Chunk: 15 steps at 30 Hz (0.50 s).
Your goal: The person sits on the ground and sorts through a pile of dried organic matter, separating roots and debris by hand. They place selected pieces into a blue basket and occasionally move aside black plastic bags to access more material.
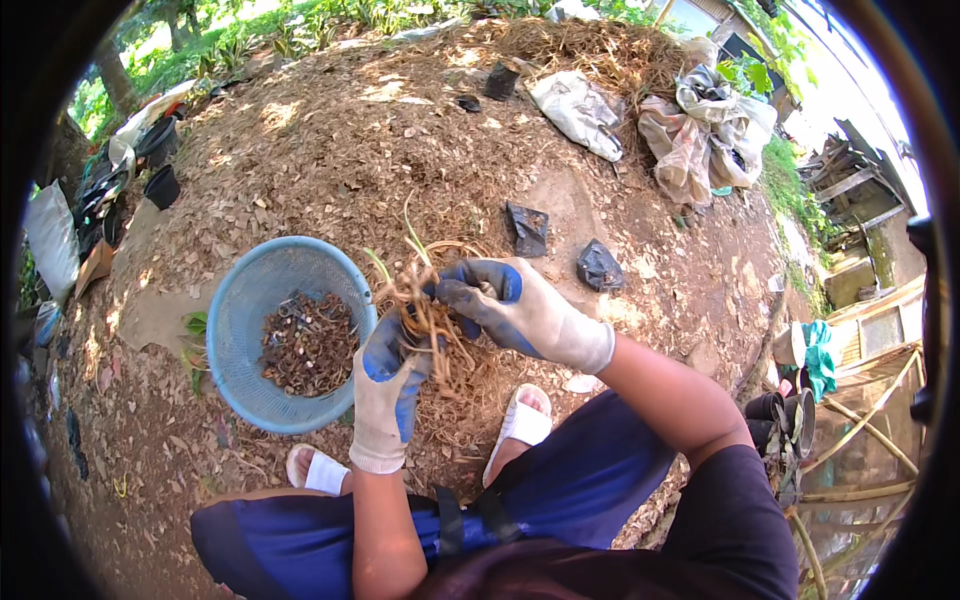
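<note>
Both my hands wear off-white work gloves with blue coated palms. My left hand (391, 382) grips a tangled clump of brown plant roots (433, 319) from below, and thin green shoots rise from its top. The fingers of my right hand (499, 300) are closed on the upper right part of the same clump; their tips are partly hidden in it. Close to the left of my left hand stands a blue plastic basket (292, 427) with mesh walls, holding brown debris and small pale pieces (309, 343).
Dry leaves and soil cover the ground. Two black plastic plant bags (527, 229) (599, 266) lie beyond my right hand. White sacks (577, 112) and a straw heap (600, 45) are at the back. Black pots (161, 187) stand at left, more pots (765, 407) at right beside a bamboo frame (859, 424).
</note>
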Motion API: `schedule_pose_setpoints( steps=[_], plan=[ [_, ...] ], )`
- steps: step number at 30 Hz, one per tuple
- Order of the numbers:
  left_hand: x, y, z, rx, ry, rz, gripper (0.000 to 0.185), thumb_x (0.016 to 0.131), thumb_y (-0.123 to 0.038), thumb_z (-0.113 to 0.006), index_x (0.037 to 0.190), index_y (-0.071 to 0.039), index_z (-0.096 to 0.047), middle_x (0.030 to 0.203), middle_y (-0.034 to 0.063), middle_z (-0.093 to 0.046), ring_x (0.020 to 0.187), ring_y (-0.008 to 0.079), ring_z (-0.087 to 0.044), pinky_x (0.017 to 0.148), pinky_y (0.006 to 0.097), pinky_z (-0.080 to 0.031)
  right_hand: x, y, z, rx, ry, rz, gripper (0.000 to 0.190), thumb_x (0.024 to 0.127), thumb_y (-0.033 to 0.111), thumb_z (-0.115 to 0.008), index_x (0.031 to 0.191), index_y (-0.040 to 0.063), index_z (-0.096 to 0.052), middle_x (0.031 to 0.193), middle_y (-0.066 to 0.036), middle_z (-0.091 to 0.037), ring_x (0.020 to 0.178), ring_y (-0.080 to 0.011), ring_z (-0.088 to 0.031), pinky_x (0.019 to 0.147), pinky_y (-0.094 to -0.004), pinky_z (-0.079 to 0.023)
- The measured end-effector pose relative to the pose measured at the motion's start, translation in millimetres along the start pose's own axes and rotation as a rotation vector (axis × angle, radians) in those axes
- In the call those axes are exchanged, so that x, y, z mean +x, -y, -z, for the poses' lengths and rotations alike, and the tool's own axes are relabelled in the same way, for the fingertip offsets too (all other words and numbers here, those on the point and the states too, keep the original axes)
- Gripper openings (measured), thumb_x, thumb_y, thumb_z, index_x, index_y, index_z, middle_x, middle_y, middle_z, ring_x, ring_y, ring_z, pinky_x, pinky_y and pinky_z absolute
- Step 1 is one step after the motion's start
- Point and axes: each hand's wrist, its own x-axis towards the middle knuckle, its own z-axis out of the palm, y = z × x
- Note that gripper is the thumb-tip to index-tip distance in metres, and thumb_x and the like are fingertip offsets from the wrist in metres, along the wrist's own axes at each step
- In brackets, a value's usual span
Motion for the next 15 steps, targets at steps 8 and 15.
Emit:
schedule_pose_setpoints(
  steps=[8,15],
  plan=[
    [-11,-15,-3,-0.012,-0.103,-0.047,0.053,0.102,-0.029,-0.077,0.143,0.000,-0.060,0.122,0.0060,-0.073,0.108,0.0148,-0.072,0.094,0.0299,-0.059,-6,8,2,-0.826,0.067,0.349,0.026,0.099,0.028,-0.069,0.111,0.005,-0.062,0.101,-0.017,-0.067,0.095,-0.0409,-0.070,0.080,-0.0516,-0.057],
    [-13,-23,-7,0.036,-0.090,0.017,0.057,0.100,-0.032,-0.080,0.142,0.001,-0.061,0.120,0.0028,-0.071,0.111,0.0102,-0.068,0.097,0.0267,-0.055,-4,6,0,-0.920,0.060,0.395,0.030,0.098,0.031,-0.072,0.116,0.009,-0.067,0.103,-0.013,-0.068,0.096,-0.0370,-0.071,0.082,-0.0497,-0.058]
  ],
)
